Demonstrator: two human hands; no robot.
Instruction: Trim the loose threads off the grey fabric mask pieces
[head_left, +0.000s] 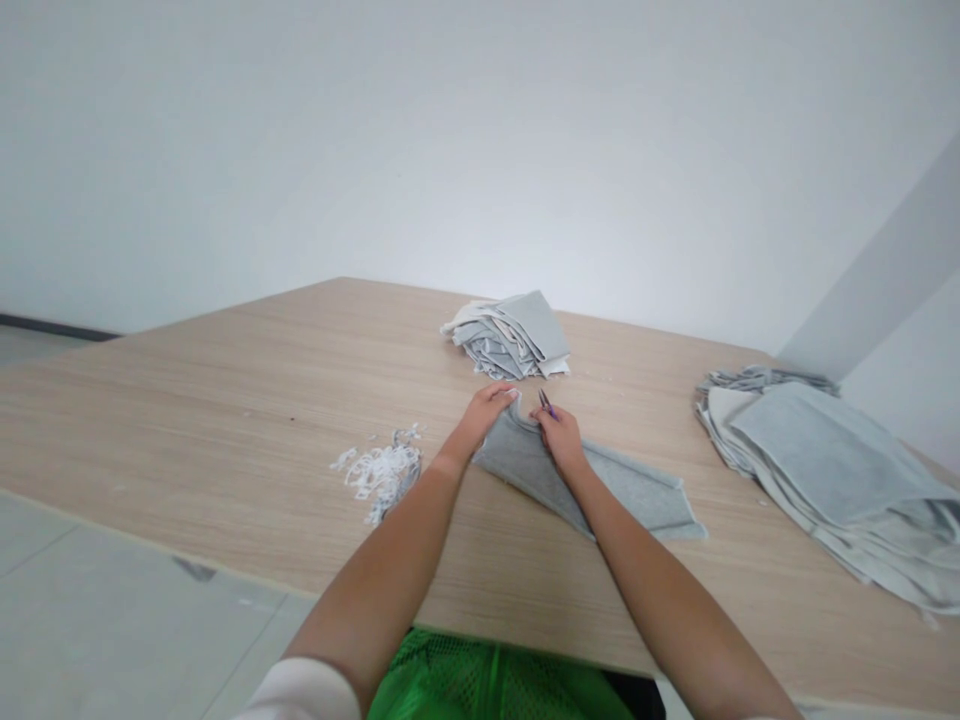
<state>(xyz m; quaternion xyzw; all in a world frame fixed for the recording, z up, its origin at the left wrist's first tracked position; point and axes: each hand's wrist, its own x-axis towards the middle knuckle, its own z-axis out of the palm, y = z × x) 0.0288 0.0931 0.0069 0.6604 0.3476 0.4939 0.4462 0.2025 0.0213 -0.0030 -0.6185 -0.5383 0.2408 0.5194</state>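
A long grey piece of fabric (637, 488) lies slanting across the table in front of me. My left hand (486, 408) pinches its upper left corner, where the edge curls up. In my right hand (559, 432) is a small pair of thread snips (547, 403) with dark blades and a purple part, pointing up and away from me. The right hand rests against the fabric's top edge, a short way right of the left hand. Whether the blades touch the cloth I cannot tell; they seem to stand just above it.
Beyond my hands sits a pile of folded grey and cream cloth (517, 330). A larger stack of grey pieces (817, 450) lies at the right. White and grey scraps (384, 474) are heaped left of my left forearm. The wooden table (225, 400) meets a white wall.
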